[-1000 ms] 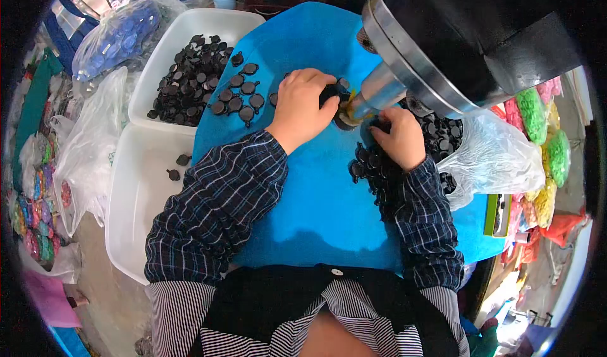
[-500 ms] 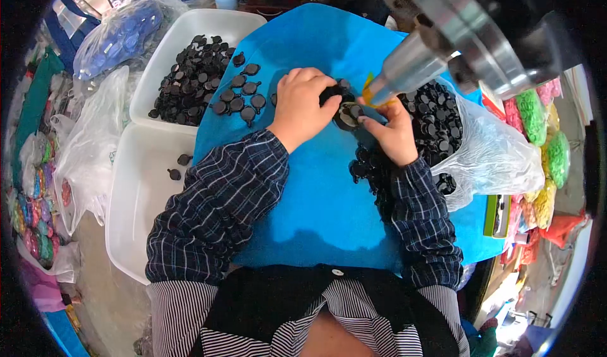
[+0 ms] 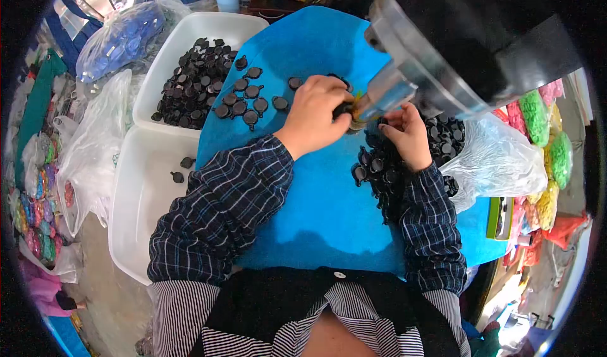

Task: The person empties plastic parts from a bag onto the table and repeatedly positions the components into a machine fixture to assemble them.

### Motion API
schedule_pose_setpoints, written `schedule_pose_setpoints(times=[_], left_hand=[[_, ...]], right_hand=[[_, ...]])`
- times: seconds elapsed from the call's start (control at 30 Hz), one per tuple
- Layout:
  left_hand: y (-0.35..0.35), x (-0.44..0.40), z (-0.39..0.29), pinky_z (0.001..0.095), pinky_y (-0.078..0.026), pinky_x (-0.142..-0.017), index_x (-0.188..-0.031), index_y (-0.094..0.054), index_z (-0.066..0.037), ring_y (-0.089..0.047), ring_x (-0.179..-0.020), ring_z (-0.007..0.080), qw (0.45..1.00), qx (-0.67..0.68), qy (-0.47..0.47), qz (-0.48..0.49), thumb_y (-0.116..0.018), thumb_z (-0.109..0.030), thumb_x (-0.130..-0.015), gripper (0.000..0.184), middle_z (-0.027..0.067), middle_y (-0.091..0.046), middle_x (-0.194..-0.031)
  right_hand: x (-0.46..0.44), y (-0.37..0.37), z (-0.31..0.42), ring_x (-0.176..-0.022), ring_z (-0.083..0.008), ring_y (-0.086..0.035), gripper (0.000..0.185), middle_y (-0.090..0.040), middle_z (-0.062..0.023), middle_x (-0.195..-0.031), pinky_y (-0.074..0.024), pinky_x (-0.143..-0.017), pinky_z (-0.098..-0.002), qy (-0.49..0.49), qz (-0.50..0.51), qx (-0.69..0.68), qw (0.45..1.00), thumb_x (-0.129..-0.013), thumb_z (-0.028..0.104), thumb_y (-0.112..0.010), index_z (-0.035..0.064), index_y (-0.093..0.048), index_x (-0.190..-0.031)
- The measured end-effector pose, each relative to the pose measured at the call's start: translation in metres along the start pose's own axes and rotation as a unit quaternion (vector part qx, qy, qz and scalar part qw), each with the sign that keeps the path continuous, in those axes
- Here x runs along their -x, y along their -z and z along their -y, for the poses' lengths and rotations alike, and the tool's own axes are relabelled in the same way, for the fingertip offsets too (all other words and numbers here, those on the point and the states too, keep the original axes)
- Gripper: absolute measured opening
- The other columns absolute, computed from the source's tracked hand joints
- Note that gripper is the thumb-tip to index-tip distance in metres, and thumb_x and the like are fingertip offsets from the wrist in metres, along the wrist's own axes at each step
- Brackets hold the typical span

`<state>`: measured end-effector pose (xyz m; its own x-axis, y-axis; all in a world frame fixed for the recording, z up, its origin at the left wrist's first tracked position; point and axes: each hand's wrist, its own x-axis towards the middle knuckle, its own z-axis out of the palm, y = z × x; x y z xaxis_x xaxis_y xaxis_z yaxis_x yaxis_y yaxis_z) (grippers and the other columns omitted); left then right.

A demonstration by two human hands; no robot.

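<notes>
My left hand [image 3: 314,113] is curled beside the tip of a metal press head [image 3: 392,91], its thumb and fingers around a small black part [image 3: 343,108]. On the other side of the tip, my right hand [image 3: 406,134] has thumb and fingertips pinched together; what they hold is too small to make out. Several loose black round parts [image 3: 239,107] lie left of my left hand on the blue cloth [image 3: 303,221]. A pile of black parts [image 3: 384,173] sits just below my right hand. The press head is motion-blurred and hides the spot beneath it.
At the left stand a white bin of black parts [image 3: 195,85] and another white bin [image 3: 136,230] with two parts inside. A clear plastic bag [image 3: 496,158] lies to the right with more black parts [image 3: 446,135]. A green box [image 3: 499,218] is at the right edge.
The press head rose and has come down again between my hands. My right hand drew back, then moved slightly right and down. My left hand shifted a little right, uncovering parts beside it.
</notes>
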<state>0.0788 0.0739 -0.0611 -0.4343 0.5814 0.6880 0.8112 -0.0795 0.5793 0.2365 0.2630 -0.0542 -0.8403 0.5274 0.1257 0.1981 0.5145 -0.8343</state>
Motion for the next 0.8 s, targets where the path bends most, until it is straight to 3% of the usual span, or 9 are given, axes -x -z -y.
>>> schedule_pose_setpoints(times=[0.03,0.17,0.23,0.33,0.37,0.43,0.57,0.7,0.8], left_hand=[[-0.004,0.001,-0.005,0.0469,-0.038,-0.095,-0.093,-0.069,-0.007,-0.051,-0.109,0.0300,1.000,-0.025,-0.009,0.004,-0.071,-0.019,-0.074,0.023,0.0066,-0.062,-0.104],[-0.004,0.003,-0.008,0.0470,-0.037,-0.096,-0.094,-0.069,-0.007,-0.051,-0.109,0.0297,0.997,-0.071,0.011,0.011,-0.072,-0.020,-0.074,0.024,0.0062,-0.062,-0.104],[0.002,0.001,-0.002,0.0469,-0.036,-0.097,-0.095,-0.070,-0.008,-0.051,-0.109,0.0296,0.996,-0.062,0.069,0.010,-0.072,-0.021,-0.074,0.024,0.0060,-0.062,-0.104],[0.004,0.004,0.000,0.0466,-0.036,-0.097,-0.095,-0.069,-0.008,-0.051,-0.109,0.0296,0.995,-0.071,0.070,-0.007,-0.072,-0.021,-0.074,0.024,0.0058,-0.061,-0.104],[0.004,0.003,0.001,0.0464,-0.036,-0.097,-0.095,-0.069,-0.008,-0.051,-0.109,0.0296,0.995,-0.075,0.068,-0.019,-0.072,-0.021,-0.074,0.024,0.0057,-0.061,-0.104],[0.003,0.003,0.001,0.0465,-0.036,-0.097,-0.095,-0.069,-0.008,-0.051,-0.109,0.0296,0.994,-0.074,0.071,-0.022,-0.072,-0.020,-0.074,0.024,0.0058,-0.061,-0.104],[0.001,0.002,-0.001,0.0466,-0.036,-0.097,-0.095,-0.069,-0.008,-0.051,-0.109,0.0298,0.995,-0.067,0.070,-0.024,-0.071,-0.020,-0.074,0.024,0.0061,-0.061,-0.104],[0.002,0.002,0.002,0.0468,-0.036,-0.097,-0.094,-0.069,-0.008,-0.051,-0.109,0.0298,0.998,-0.049,0.049,-0.012,-0.072,-0.020,-0.074,0.023,0.0062,-0.061,-0.105],[-0.001,0.002,0.000,0.0472,-0.035,-0.097,-0.094,-0.069,-0.008,-0.051,-0.109,0.0295,1.000,-0.016,0.018,0.009,-0.072,-0.020,-0.074,0.023,0.0060,-0.061,-0.105]], right_hand=[[0.000,-0.001,0.001,-0.089,-0.0150,-0.058,0.052,-0.060,-0.0061,-0.100,-0.0495,-0.084,-0.0318,-0.002,-0.004,-0.088,0.996,-0.074,-0.008,-0.067,0.0020,-0.046,-0.120],[-0.003,-0.022,0.011,-0.095,-0.0158,-0.057,0.058,-0.059,-0.0052,-0.104,-0.0489,-0.089,-0.0340,0.076,-0.011,-0.188,0.979,-0.075,-0.014,-0.064,0.0032,-0.040,-0.126],[-0.003,-0.032,0.021,-0.096,-0.0162,-0.057,0.056,-0.058,-0.0056,-0.103,-0.0486,-0.089,-0.0338,0.099,-0.012,-0.170,0.980,-0.075,-0.012,-0.064,0.0027,-0.042,-0.124],[0.000,-0.032,0.029,-0.098,-0.0171,-0.056,0.052,-0.058,-0.0065,-0.101,-0.0480,-0.089,-0.0334,0.139,-0.012,-0.134,0.981,-0.074,-0.010,-0.065,0.0017,-0.046,-0.121],[0.003,-0.019,0.027,-0.096,-0.0191,-0.058,0.051,-0.059,-0.0087,-0.101,-0.0486,-0.086,-0.0330,0.159,-0.001,-0.002,0.987,-0.072,-0.005,-0.069,0.0011,-0.049,-0.118],[0.011,-0.001,0.024,-0.094,-0.0230,-0.060,0.049,-0.062,-0.0129,-0.102,-0.0499,-0.080,-0.0321,0.187,0.021,0.260,0.947,-0.068,0.006,-0.077,-0.0001,-0.054,-0.112],[0.016,-0.002,0.031,-0.091,-0.0278,-0.062,0.052,-0.063,-0.0155,-0.101,-0.0495,-0.082,-0.0324,0.125,0.091,0.286,0.946,-0.065,0.010,-0.078,-0.0030,-0.054,-0.110],[0.011,-0.002,0.011,-0.094,-0.0176,-0.059,0.043,-0.060,-0.0073,-0.098,-0.0478,-0.083,-0.0306,0.041,0.085,0.117,0.989,-0.071,-0.003,-0.071,-0.0026,-0.054,-0.110],[0.008,-0.001,0.008,-0.094,-0.0168,-0.059,0.045,-0.061,-0.0063,-0.098,-0.0475,-0.085,-0.0305,0.015,0.044,0.010,0.999,-0.072,-0.004,-0.072,-0.0017,-0.053,-0.113]])
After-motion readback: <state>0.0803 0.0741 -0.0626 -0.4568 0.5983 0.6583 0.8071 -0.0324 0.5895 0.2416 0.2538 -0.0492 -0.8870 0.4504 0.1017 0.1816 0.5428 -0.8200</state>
